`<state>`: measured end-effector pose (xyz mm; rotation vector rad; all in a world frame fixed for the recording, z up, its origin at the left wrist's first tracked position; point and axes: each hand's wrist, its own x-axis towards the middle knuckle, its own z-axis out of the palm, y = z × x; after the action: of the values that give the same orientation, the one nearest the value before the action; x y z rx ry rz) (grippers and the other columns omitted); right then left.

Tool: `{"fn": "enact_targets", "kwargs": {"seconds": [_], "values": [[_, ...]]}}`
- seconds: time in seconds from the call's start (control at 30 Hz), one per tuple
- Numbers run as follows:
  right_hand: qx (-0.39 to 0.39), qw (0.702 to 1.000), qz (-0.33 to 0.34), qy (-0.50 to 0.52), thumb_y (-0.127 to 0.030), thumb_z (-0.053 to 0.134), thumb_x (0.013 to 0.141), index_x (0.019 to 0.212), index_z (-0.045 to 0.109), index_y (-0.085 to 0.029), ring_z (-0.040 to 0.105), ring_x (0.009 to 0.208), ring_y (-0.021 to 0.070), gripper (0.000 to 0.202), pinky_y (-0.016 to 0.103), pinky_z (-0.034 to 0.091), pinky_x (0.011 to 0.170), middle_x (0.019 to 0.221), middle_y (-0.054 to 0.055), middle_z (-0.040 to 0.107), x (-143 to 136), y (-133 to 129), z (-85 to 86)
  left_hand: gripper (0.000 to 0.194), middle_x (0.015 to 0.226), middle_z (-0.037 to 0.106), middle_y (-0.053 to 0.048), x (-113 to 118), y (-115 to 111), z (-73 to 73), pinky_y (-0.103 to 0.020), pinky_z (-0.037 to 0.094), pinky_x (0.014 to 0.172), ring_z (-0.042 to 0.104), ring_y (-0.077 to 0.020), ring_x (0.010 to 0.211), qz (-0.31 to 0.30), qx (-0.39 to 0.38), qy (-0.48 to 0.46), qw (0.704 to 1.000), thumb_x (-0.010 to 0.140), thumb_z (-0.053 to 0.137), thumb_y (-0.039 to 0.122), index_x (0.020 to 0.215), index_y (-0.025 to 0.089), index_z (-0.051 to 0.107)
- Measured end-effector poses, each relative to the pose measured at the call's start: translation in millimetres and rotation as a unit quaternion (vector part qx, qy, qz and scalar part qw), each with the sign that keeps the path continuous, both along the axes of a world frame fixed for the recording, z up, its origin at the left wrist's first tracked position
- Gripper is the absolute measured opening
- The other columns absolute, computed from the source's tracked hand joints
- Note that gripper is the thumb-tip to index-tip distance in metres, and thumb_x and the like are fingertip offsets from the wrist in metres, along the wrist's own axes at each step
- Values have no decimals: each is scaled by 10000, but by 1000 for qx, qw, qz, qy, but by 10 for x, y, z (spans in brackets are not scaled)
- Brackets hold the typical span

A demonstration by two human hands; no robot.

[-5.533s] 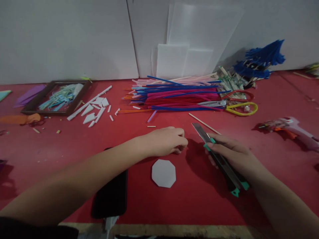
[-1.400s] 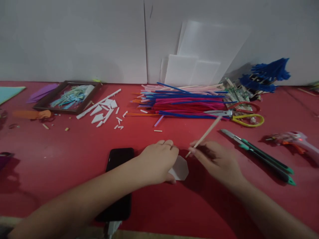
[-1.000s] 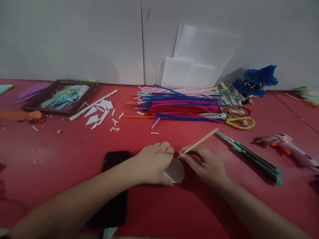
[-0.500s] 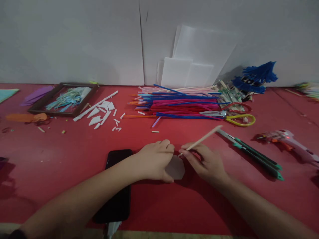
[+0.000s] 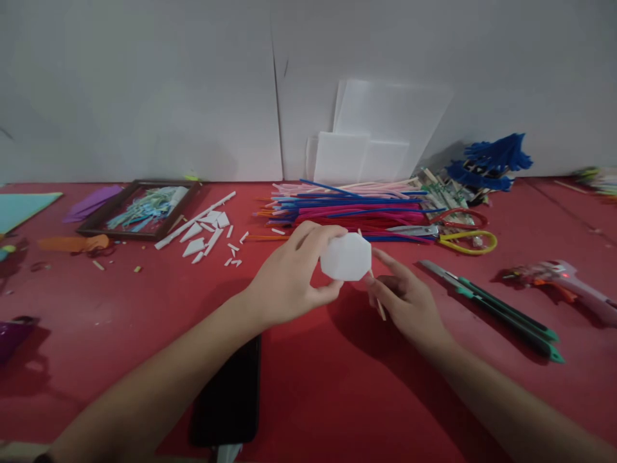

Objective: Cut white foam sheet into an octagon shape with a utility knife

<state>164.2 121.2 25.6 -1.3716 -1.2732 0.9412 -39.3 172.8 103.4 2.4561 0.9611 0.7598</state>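
My left hand (image 5: 289, 276) holds a white octagonal foam piece (image 5: 346, 257) lifted above the red table (image 5: 144, 308), its flat face turned toward me. My right hand (image 5: 407, 302) is just right of and below the piece, pinching a thin wooden stick (image 5: 380, 308). The stick runs up behind the foam piece, and its upper part is hidden there. Whether the stick passes through the foam I cannot tell.
Two green utility knives (image 5: 491, 308) lie to the right, a pink glue gun (image 5: 563, 280) beyond them. A pile of coloured straws (image 5: 347, 209), scissors (image 5: 448, 235), white foam scraps (image 5: 202, 228), a framed tray (image 5: 142, 209) and foam sheets (image 5: 366, 148) are at the back. A black phone (image 5: 231, 399) lies near me.
My left hand lifted the foam octagon off the table and turned it upright. The stick in my right hand swung from slanting right to standing behind the piece. Earlier, the knife was put down.
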Motion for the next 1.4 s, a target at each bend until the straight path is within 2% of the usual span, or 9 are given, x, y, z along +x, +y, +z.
{"fn": "enact_targets", "kwargs": {"seconds": [0.07, 0.13, 0.23, 0.3, 0.47, 0.6, 0.97, 1.2, 1.4], "values": [[10, 1000, 12, 2, -421, 601, 869, 1473, 352, -126, 462, 356, 125, 717, 249, 387, 354, 503, -92, 555, -7, -10, -13, 572, 1337, 547, -98, -6, 6, -24, -388, 463, 1000, 511, -252, 1233, 2, -8, -16, 1000, 800, 665, 220, 1327, 220, 440], [40, 999, 18, 1, -373, 552, 897, 1445, 408, -164, 479, 383, 123, 603, 251, 410, 376, 536, -77, 575, -1, -13, -35, 606, 1370, 543, -106, -6, 13, -51, -400, 462, 1009, 522, -255, 1229, 2, -27, -19, 999, 811, 662, 243, 1369, 213, 429], [84, 996, 20, -7, -308, 507, 903, 1096, 669, -224, 525, 455, 123, 265, 259, 448, 429, 620, -29, 612, 19, -10, -57, 640, 1416, 527, -116, -4, 27, -91, -396, 461, 1018, 541, -246, 1218, -18, -58, -33, 998, 822, 654, 261, 1414, 205, 417], [102, 994, 32, -11, -290, 527, 885, 859, 702, -235, 553, 511, 132, 186, 262, 457, 451, 653, -8, 615, 35, -12, -45, 652, 1419, 536, -111, -8, 38, -114, -381, 457, 1028, 550, -234, 1220, -42, -73, -39, 996, 821, 659, 258, 1426, 203, 420], [142, 987, 73, -22, -386, 569, 887, 784, 704, -248, 607, 642, 177, 220, 294, 499, 557, 692, 18, 629, 70, -53, 28, 667, 1443, 537, -73, -26, 62, -154, -371, 447, 1047, 569, -224, 1228, -77, -92, -27, 992, 814, 701, 283, 1428, 242, 443], [149, 984, 86, -39, -465, 538, 933, 750, 688, -240, 506, 492, 129, 326, 275, 434, 487, 653, 7, 599, 80, -80, 35, 679, 1451, 532, -75, -31, 72, -179, -361, 435, 1066, 555, -230, 1263, -87, -103, -13, 991, 813, 721, 306, 1431, 226, 451], [141, 981, 100, -90, -572, 490, 938, 681, 639, -227, 546, 575, 158, 455, 282, 436, 538, 619, 20, 573, 79, -69, 47, 897, 1487, 486, -104, 9, 36, -205, -395, 418, 1081, 497, -264, 1329, -55, -88, 59, 993, 703, 839, 407, 1455, 225, 385], [139, 981, 107, -86, -561, 484, 940, 657, 672, -223, 579, 565, 157, 480, 272, 465, 526, 603, 29, 603, 71, -73, 45, 591, 1049, 710, -55, 1, 16, -153, -382, 536, 749, 687, -279, 915, 30, -30, 142, 989, 673, 816, 472, 1135, 206, 560], [106, 991, 52, -67, -420, 553, 932, 949, 723, -232, 554, 491, 128, 255, 246, 446, 444, 648, 4, 622, 77, -78, -57, 595, 1200, 657, -103, -160, 243, -116, -398, 507, 839, 647, -308, 1058, 203, 60, 188, 959, 764, 736, 516, 1218, 217, 494]]}}
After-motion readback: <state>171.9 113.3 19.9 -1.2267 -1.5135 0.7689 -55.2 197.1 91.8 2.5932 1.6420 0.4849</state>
